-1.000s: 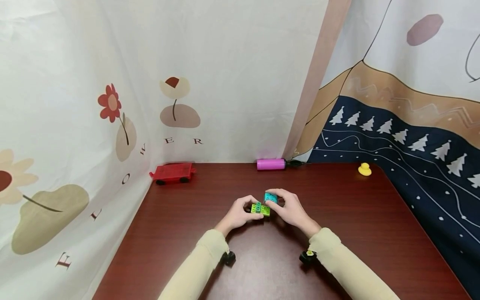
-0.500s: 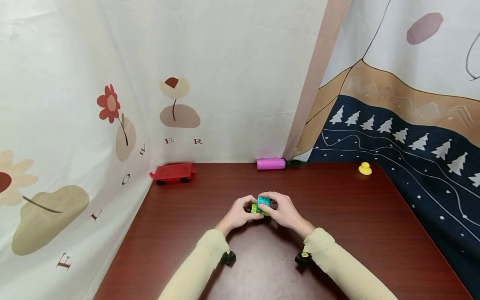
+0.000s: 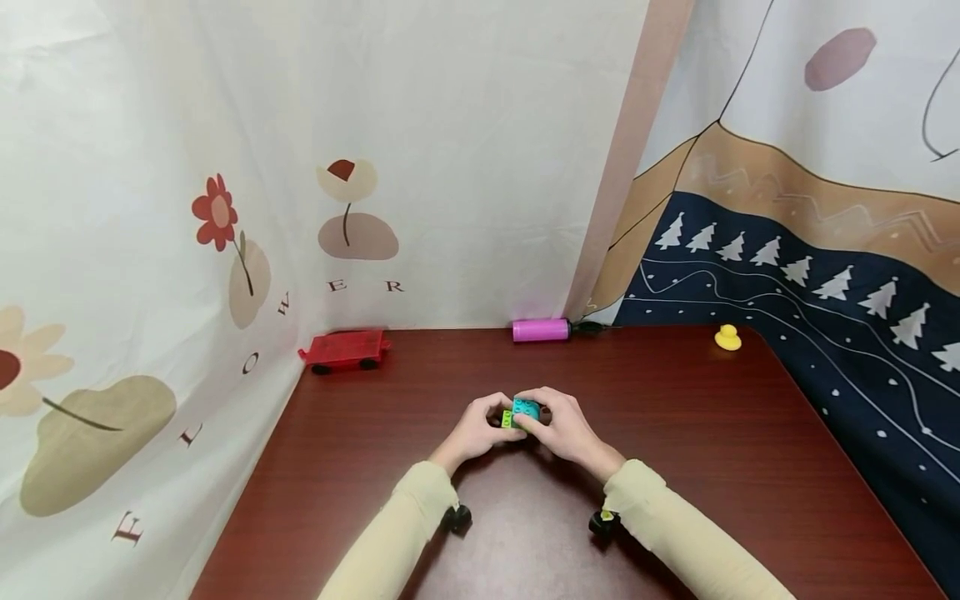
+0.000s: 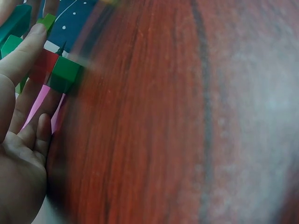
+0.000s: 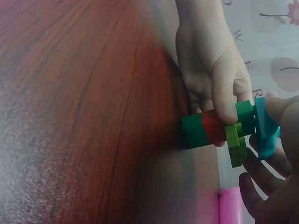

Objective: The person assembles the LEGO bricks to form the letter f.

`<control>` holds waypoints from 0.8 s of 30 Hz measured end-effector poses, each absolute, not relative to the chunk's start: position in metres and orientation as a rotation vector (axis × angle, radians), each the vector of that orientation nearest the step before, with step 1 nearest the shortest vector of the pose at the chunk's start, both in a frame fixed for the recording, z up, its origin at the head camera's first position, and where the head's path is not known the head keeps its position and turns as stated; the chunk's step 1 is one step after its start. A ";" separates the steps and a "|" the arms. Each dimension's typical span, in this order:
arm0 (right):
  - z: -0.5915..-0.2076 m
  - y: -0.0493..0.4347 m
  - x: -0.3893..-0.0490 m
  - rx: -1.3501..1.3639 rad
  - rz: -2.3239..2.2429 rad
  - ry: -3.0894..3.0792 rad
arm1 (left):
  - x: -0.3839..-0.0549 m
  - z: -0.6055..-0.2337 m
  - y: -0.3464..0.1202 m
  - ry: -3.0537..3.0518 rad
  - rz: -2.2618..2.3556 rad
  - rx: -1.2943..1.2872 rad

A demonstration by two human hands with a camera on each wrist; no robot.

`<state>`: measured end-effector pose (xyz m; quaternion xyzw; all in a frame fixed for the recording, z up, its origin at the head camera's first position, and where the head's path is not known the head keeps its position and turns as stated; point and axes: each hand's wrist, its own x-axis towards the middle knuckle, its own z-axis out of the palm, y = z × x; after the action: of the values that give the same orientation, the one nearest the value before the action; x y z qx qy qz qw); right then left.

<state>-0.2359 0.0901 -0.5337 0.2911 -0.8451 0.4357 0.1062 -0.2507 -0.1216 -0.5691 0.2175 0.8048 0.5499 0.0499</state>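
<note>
My left hand [image 3: 474, 432] pinches a small stack of toy building bricks between thumb and fingers. In the right wrist view the stack has a green brick [image 5: 194, 131] at its lower end, a red brick [image 5: 213, 126] above it, a lime brick [image 5: 235, 145] sticking out sideways, and another green brick [image 5: 244, 113] higher up. A teal brick [image 5: 265, 135] lies right at the stack's top end, pinched by my right hand [image 3: 564, 427]. From the head view, the teal brick covers most of the stack and only a lime corner [image 3: 507, 419] shows.
Along the back edge of the dark red-brown table [image 3: 420, 383] lie a red toy car [image 3: 345, 350] and a purple cylinder [image 3: 541, 330] with a black end. A yellow rubber duck [image 3: 727, 337] is at the back right. Printed cloth [image 3: 465, 167] hangs behind and along both sides.
My right hand has moved left and slightly down with the teal brick, from beside the stack to on top of it. The left hand has stayed nearly still.
</note>
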 end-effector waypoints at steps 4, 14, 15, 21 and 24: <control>-0.536 0.089 -0.234 0.872 1.277 -2.447 | -0.249 -0.569 -0.119 2.466 1.676 0.667; -0.530 0.084 -0.238 0.894 1.235 -2.469 | -0.234 -0.534 -0.120 2.424 1.752 0.701; -0.529 0.083 -0.239 0.903 1.223 -2.468 | -0.234 -0.534 -0.120 2.422 1.755 0.704; -0.525 0.084 -0.242 0.926 1.270 -2.470 | -0.250 -0.564 -0.123 2.420 1.730 0.672; -0.525 0.085 -0.241 0.928 1.288 -2.458 | -0.251 -0.570 -0.121 2.406 1.730 0.657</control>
<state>-0.2415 0.0848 -0.5251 0.3153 -0.8352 0.4376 0.1073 -0.2512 -0.1212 -0.5697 0.2160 0.7916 0.5691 0.0531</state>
